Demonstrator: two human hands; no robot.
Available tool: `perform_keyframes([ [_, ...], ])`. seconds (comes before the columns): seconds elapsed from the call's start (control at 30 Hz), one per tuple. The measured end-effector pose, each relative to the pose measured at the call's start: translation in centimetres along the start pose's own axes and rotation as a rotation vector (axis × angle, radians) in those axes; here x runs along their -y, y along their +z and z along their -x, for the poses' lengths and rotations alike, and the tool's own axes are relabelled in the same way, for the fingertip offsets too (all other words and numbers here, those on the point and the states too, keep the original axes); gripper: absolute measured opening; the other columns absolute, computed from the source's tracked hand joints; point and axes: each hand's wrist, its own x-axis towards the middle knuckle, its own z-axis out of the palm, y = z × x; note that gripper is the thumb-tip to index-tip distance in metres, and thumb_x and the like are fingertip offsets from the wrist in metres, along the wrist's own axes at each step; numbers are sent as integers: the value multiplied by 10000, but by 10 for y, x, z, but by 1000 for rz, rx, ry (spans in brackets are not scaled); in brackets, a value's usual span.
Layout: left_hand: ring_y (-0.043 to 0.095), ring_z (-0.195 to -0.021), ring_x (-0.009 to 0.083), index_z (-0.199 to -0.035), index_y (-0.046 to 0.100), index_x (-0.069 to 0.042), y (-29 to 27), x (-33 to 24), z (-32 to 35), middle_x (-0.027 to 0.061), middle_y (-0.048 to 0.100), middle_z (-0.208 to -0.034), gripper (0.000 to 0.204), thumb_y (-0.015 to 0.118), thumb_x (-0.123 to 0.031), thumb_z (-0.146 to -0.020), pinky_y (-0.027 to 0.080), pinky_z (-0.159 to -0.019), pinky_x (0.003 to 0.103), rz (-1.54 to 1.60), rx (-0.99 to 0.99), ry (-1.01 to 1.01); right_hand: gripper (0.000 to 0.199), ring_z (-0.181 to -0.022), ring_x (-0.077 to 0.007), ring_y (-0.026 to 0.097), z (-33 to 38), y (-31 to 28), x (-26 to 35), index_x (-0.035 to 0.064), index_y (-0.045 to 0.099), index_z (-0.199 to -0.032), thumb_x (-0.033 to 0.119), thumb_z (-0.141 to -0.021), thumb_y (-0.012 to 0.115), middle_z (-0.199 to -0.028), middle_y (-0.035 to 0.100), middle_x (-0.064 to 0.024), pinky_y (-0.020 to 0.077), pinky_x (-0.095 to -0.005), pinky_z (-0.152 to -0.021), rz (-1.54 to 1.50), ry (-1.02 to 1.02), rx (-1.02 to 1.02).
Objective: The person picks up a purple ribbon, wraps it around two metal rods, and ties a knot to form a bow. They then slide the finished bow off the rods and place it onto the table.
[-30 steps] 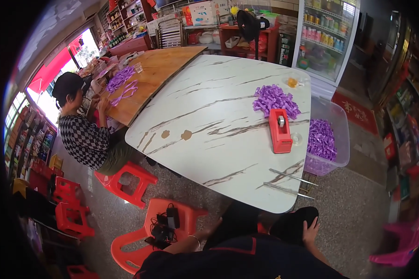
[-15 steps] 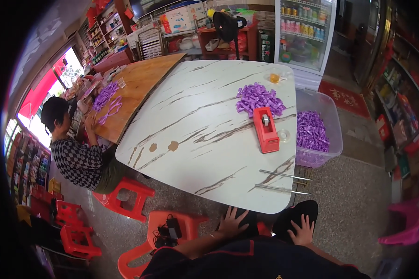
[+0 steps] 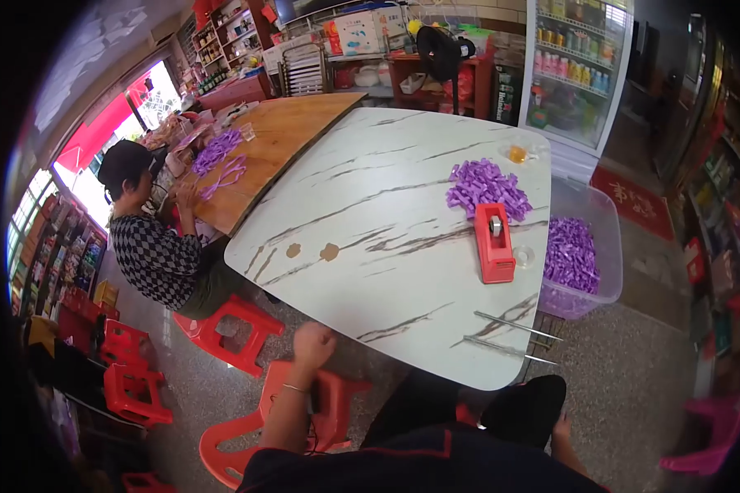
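Observation:
My left hand [image 3: 313, 344] is at the near edge of the white marble-patterned table [image 3: 386, 279], above a red plastic stool [image 3: 334, 415]. Its fingers are curled closed; whether they hold anything, or touch the edge, is hidden. Low beside my right thigh is my right hand [image 3: 561, 430], mostly out of sight behind the leg, its fingers not readable. A red tape dispenser [image 3: 495, 246] stands toward the table's right side, next to a heap of folded purple ribbon pieces [image 3: 487, 191]. A clear tape roll [image 3: 523, 257] lies beside the dispenser. Two metal rods [image 3: 510, 349] stick out past the right edge.
A clear plastic tub [image 3: 608, 246] of purple pieces stands right of the table. At a wooden table [image 3: 304, 131] on the left, a person [image 3: 160, 255] sits with purple ribbons [image 3: 218, 152]. A small cup [image 3: 517, 154] of amber liquid, a fan [image 3: 444, 53] and a drinks fridge [image 3: 580, 74] are farther back.
My left hand has left my thigh, moved left to the table edge and curled closed. The right hand has slid off my knee to the thigh's outer side. The view has shifted slightly left.

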Motion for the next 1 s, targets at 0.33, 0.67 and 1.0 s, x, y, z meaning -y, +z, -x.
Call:
perform_keyframes([
  [0.33,552,-920,313,-970,579,-44,-117,27,-80,152,582,-954,246,564,-53,-725,435,-800,358,44,-317,94,432,-961,-310,563,69,12,-126,15,530,-1132,334,-847,462,-1045,583,-168,456,-428,-757,-73,474,279],
  [0.67,523,-919,217,-1298,304,-43,-86,79,-209,113,487,-1041,560,557,-197,-822,436,-773,320,1541,-530,-655,391,-966,-267,568,-19,22,-62,-10,528,-1131,245,-838,484,-1052,590,-157,442,-386,-814,-233,192,92],
  [1.0,392,-1191,236,-1235,431,8,-187,-123,-143,153,451,-1238,447,488,-238,-866,310,-1019,349,2957,-37,449,308,-960,-319,550,81,-5,151,23,565,-1038,163,-765,591,-995,580,-178,429,-390,-850,-12,-412,-323],
])
